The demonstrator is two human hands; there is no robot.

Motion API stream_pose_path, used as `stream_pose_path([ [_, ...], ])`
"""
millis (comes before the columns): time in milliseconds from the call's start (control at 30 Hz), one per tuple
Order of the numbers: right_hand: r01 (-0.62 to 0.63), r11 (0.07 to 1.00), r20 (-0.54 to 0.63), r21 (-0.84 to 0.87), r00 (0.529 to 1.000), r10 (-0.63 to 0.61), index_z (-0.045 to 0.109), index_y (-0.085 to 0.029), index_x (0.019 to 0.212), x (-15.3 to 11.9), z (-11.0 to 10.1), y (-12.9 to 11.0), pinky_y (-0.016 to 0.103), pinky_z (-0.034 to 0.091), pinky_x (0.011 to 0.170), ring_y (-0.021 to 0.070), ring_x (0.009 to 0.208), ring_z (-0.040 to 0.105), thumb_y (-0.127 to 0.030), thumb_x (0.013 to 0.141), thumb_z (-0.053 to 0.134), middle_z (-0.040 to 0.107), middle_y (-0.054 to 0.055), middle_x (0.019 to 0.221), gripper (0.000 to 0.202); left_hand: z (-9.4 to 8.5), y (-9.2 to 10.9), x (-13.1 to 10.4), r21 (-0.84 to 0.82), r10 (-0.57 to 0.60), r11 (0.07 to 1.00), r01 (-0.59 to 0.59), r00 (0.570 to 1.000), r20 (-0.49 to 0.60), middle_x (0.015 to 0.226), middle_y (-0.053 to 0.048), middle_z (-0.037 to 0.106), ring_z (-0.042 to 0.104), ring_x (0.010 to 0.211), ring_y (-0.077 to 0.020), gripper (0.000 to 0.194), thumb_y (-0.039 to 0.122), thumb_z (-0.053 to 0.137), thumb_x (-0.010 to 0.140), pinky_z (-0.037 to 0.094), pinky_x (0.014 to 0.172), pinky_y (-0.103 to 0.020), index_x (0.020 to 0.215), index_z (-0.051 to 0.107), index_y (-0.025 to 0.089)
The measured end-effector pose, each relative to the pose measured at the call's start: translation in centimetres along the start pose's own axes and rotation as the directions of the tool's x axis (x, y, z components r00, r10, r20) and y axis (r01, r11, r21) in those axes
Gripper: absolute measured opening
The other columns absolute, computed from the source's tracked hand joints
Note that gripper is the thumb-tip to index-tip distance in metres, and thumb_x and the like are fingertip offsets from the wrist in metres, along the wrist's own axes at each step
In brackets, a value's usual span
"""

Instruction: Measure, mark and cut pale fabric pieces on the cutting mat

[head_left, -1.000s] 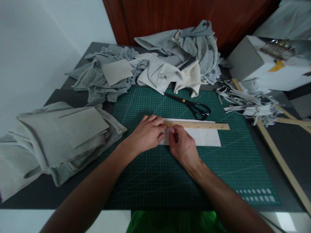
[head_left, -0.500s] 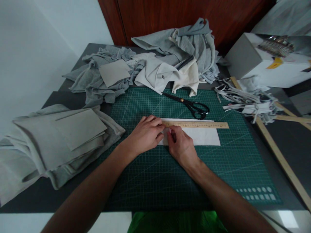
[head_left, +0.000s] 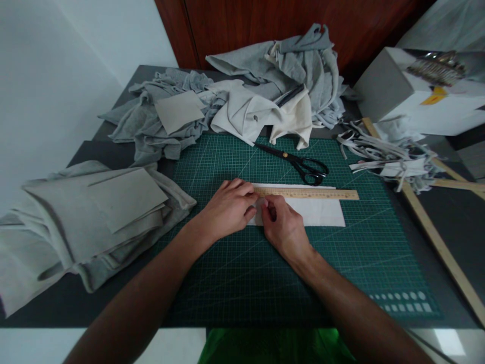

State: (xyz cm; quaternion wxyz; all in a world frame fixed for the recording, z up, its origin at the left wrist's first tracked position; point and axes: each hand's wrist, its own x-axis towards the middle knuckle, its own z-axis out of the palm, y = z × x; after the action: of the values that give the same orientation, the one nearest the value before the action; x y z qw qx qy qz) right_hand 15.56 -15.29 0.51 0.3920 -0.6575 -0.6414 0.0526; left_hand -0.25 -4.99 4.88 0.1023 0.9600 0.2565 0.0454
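A strip of white fabric (head_left: 322,213) lies on the green cutting mat (head_left: 227,283), with a wooden ruler (head_left: 326,194) flat along its upper part. My left hand (head_left: 234,208) rests on the ruler's left end and the fabric, its fingers spread a little and pressing down. Just below the ruler, my right hand (head_left: 282,222) is closed in a pinch over the fabric; what it holds, if anything, is too small to make out. Black scissors (head_left: 297,162) lie on the mat beyond the ruler.
Grey and white cloth is heaped along the back (head_left: 242,108). Folded fabric (head_left: 87,217) with cut pieces on top lies at the left. To the right are fabric strips (head_left: 394,151), wooden sticks (head_left: 439,247) and a white box (head_left: 394,91).
The view has shifted very slightly. Both hands, the ruler and the fabric keep almost the same places relative to one another.
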Motion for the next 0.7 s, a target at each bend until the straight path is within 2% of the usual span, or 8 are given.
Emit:
stream_pose_path([
  [333,-0.002,1.000,0.018,-0.010,1.000,0.002,0.062,-0.017,0.110,-0.02,-0.02,0.09,0.030,0.055,0.063,0.0170,0.068,0.067,-0.020,0.102,0.048,0.072,0.006,0.083,0.017,-0.09,0.10,0.01,-0.011,-0.012,1.000,0.012,1.000,0.018,0.121,-0.008,0.069,0.055,0.119,-0.0294,0.022,0.029,0.063,0.099,0.044,0.097,-0.045,0.114,0.074,0.018],
  [700,-0.038,0.999,0.026,0.000,0.999,0.038,0.061,-0.018,0.106,0.01,-0.07,-0.18,0.030,0.053,0.060,0.0164,0.061,0.064,-0.021,0.101,0.047,0.069,0.005,0.075,0.016,-0.23,0.22,0.01,-0.002,-0.014,1.000,0.015,1.000,0.016,0.122,-0.009,0.069,0.055,0.120,-0.0304,0.021,0.029,0.062,0.099,0.044,0.096,-0.047,0.113,0.074,0.019],
])
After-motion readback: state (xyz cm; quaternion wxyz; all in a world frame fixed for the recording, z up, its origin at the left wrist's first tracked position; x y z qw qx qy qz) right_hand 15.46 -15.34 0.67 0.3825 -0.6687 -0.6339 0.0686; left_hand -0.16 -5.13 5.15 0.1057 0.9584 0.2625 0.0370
